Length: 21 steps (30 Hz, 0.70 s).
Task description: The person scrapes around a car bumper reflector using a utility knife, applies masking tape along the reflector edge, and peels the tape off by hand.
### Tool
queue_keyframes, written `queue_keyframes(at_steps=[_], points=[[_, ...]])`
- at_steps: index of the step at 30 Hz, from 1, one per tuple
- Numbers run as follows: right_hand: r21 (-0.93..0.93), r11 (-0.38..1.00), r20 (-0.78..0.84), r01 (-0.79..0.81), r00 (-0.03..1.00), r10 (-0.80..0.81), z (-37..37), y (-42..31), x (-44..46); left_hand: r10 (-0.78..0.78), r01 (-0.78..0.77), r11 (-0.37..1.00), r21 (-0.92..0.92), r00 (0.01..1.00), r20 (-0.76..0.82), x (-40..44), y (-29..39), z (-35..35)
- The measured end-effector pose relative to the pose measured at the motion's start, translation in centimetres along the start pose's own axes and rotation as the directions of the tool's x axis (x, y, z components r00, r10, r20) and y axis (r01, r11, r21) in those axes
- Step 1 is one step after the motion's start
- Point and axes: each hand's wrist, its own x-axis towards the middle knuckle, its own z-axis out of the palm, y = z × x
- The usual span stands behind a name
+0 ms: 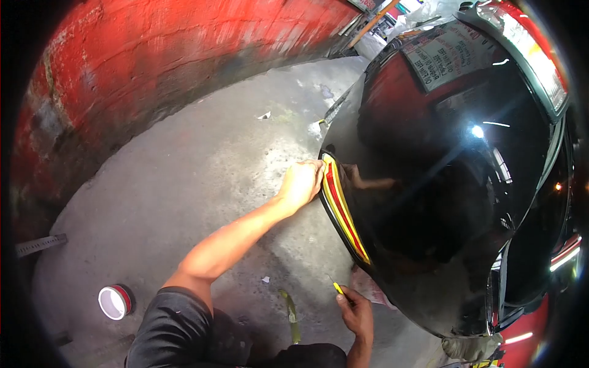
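My left hand point(302, 184) is closed at the upper end of a red reflector strip point(341, 205) edged with yellow tape, on the corner of a glossy black car bumper point(429, 245). Its fingertips press at the tape's edge; whatever they may pinch is too small to make out. Lower down, my right hand point(358, 316) is wrapped round a small yellow cutter point(338, 287), its thin blade pointing up and left, apart from the bumper.
A roll of tape point(115, 302) lies on the grey floor point(184, 165) at the lower left. A greenish tape strip point(291, 316) lies near my knees. The red wall point(159, 55) runs along the upper left, and a tail light point(527, 52) is at the upper right.
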Motion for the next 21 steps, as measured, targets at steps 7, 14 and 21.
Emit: queue_keyframes(at_steps=[7, 14, 21], points=[[-0.016, 1.0, -0.021, -0.019, 1.0, 0.019, -0.5, -0.1, -0.6, 0.08, -0.08, 0.997, -0.004, 0.996, -0.029, -0.5, -0.3, 0.2], [-0.013, 0.997, -0.038, 0.078, 0.996, -0.078, -0.5, 0.1, -1.0, 0.161, -0.175, 0.94, 0.293, 0.984, 0.072, 0.5, 0.0, 0.3], [-0.049, 0.999, -0.045, 0.009, 0.999, -0.011, -0.4, -0.8, -1.0, 0.279, -0.287, 0.954, 0.091, 0.956, 0.087, 1.5, -2.1, 0.3]])
